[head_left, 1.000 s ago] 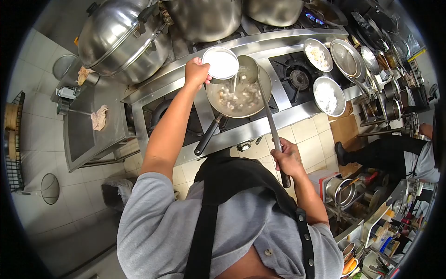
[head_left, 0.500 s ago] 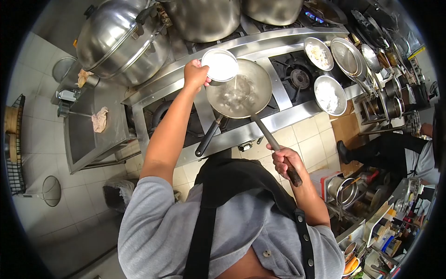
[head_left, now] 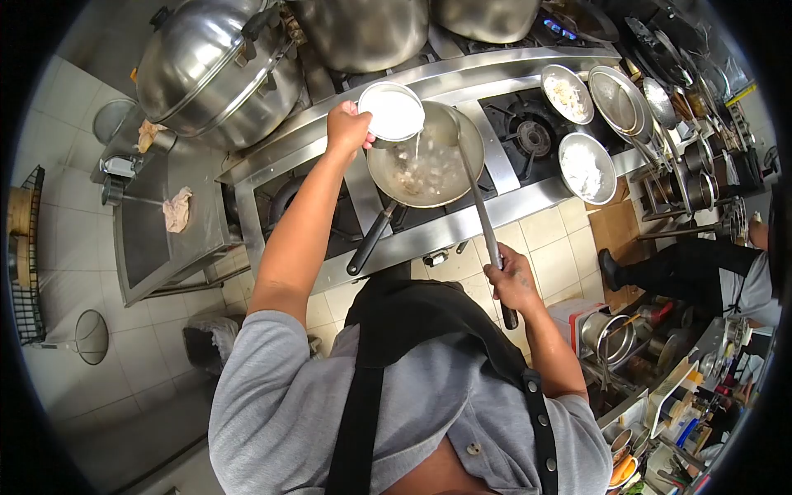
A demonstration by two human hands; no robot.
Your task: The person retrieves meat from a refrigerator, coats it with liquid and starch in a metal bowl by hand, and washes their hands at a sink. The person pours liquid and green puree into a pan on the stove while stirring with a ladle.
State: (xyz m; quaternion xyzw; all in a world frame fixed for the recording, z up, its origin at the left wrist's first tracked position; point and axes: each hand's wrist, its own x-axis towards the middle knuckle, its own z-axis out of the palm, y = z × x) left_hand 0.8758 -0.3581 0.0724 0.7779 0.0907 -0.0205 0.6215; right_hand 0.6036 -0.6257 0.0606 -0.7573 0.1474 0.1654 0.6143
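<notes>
My left hand (head_left: 351,129) grips the rim of a metal bowl (head_left: 391,112) holding white liquid. The bowl is tilted over the wok (head_left: 470,169), and a thin white stream runs from its edge into the pan. Whitish liquid with small pieces moves about in the wok. My right hand (head_left: 513,280) is wrapped round the long handle of a ladle (head_left: 480,206), whose head reaches the wok's far side and is hard to make out. The wok's black handle (head_left: 371,239) points toward me, with neither hand on it.
Bowls with pale food (head_left: 567,94) and white pieces (head_left: 586,169) stand right of the burner (head_left: 532,139). Strainers (head_left: 619,101) sit beyond them. Large pots (head_left: 355,33) line the back, and a domed steamer (head_left: 206,66) stands left. Another person (head_left: 709,268) is at the right.
The ladle has swung up and across to the wok's far right side, its handle now steeper. My right hand has shifted slightly. The bowl has moved a little right, still pouring.
</notes>
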